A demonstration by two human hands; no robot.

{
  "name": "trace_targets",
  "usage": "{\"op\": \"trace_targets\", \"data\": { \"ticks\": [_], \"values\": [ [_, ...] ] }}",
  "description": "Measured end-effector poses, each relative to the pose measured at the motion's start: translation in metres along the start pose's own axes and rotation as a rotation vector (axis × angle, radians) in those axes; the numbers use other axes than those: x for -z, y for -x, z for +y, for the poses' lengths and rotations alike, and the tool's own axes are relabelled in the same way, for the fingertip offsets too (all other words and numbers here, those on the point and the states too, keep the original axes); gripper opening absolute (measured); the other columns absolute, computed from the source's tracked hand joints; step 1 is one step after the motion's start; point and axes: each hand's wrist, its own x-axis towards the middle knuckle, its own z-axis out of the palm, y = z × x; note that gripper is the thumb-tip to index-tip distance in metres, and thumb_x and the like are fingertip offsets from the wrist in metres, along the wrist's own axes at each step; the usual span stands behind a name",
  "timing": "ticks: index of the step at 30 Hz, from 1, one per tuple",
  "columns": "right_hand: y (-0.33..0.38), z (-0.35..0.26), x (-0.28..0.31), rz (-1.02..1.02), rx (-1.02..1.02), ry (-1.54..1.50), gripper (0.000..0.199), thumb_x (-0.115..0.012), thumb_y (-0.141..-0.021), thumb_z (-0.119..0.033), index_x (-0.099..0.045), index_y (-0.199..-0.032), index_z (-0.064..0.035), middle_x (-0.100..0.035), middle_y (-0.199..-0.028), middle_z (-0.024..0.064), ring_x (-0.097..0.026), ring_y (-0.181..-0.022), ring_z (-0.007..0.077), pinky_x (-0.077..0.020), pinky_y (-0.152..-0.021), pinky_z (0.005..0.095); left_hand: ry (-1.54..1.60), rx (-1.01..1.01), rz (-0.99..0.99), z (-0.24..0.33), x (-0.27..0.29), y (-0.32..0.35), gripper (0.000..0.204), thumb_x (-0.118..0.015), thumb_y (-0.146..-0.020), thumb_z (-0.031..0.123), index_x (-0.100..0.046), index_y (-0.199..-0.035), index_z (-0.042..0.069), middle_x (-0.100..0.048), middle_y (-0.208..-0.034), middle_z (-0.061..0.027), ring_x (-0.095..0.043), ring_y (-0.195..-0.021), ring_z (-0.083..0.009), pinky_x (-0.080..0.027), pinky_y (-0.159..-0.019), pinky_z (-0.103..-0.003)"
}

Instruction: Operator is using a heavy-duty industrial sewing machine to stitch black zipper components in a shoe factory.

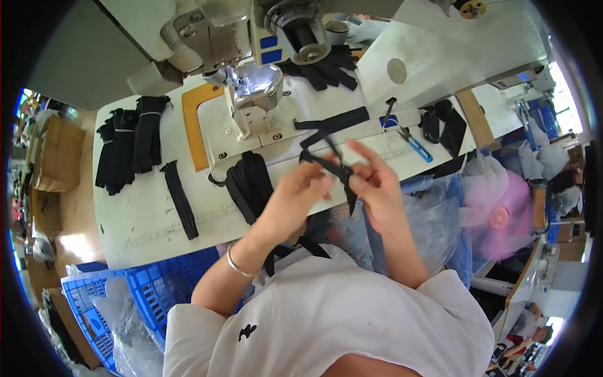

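Above the table's front edge, my right hand pinches a folded black zipper strip between thumb and fingers, with one finger raised. The strip loops up and a short end hangs below. My left hand, slightly blurred, has its fingers closed at the strip's left part. A fanned bundle of black zipper strips lies left of my left hand, and a single strip lies farther left. Just beyond my hands another black strip rests in front of the sewing machine.
Tied black bundles lie at the table's left, more strips behind the machine. Blue-handled snips and a black pouch-like piece are at the right. A blue crate stands below left, a pink fan at right.
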Motion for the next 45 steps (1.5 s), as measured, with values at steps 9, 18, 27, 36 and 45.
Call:
{"op": "trace_targets", "data": {
  "ticks": [9,18,27,36,45],
  "values": [
    [0.03,0.031,-0.025,-0.317,-0.092,0.053,0.036,-0.064,-0.088,-0.01,-0.051,-0.122,-0.0073,-0.062,-0.099,0.0063,-0.062,-0.087,0.0148,-0.0476,-0.071,0.0271,0.072,-0.071,0.267,-0.012,0.01,0.048,0.019,-0.072,-0.076,-0.003,-0.055,-0.081,0.004,-0.058,-0.079,-0.002,-0.057,-0.067,-0.0112,-0.05,-0.056,-0.025],
    [0.046,0.008,-0.022,-0.153,0.077,0.62,0.009,-0.064,-0.084,-0.01,-0.065,-0.087,-0.002,-0.063,-0.07,0.0109,-0.058,-0.059,0.0194,-0.0424,-0.054,0.0293,0.039,-0.104,0.426,0.006,-0.001,0.05,0.021,-0.072,-0.069,-0.01,-0.057,-0.078,0.001,-0.054,-0.076,-0.0028,-0.052,-0.055,-0.0094,-0.045,-0.047,-0.023],
    [0.045,0.015,-0.005,-0.07,-0.099,0.511,0.015,-0.066,-0.083,-0.012,-0.059,-0.085,0.0015,-0.058,-0.062,0.0079,-0.049,-0.057,0.0091,-0.0382,-0.052,0.0287,-0.735,-0.29,0.136,-0.002,-0.016,0.023,0.028,-0.077,-0.072,0.007,-0.059,-0.094,0.001,-0.052,-0.082,-0.0058,-0.047,-0.071,-0.0137,-0.041,-0.065,-0.025],
    [0.054,0.058,0.005,0.06,0.224,0.478,0.02,-0.068,-0.082,-0.016,-0.062,-0.089,0.0014,-0.062,-0.073,0.0168,-0.06,-0.061,0.0235,-0.0454,-0.058,0.0336,-1.478,-0.5,0.435,-0.024,0.01,-0.025,0.022,-0.069,-0.08,0.014,-0.054,-0.071,0.002,-0.054,-0.074,-0.0096,-0.052,-0.074,-0.0254,-0.042,-0.069,-0.034],
    [0.054,0.049,-0.009,0.048,0.063,0.169,0.018,-0.068,-0.082,-0.014,-0.064,-0.093,-0.0001,-0.065,-0.075,0.0105,-0.061,-0.063,0.0161,-0.0476,-0.06,0.0294,-0.493,-0.257,0.242,-0.009,-0.004,-0.013,0.014,-0.055,-0.09,0.002,-0.048,-0.079,0.004,-0.065,-0.094,-0.011,-0.062,-0.078,-0.0118,-0.044,-0.061,-0.019]
  ]
}}
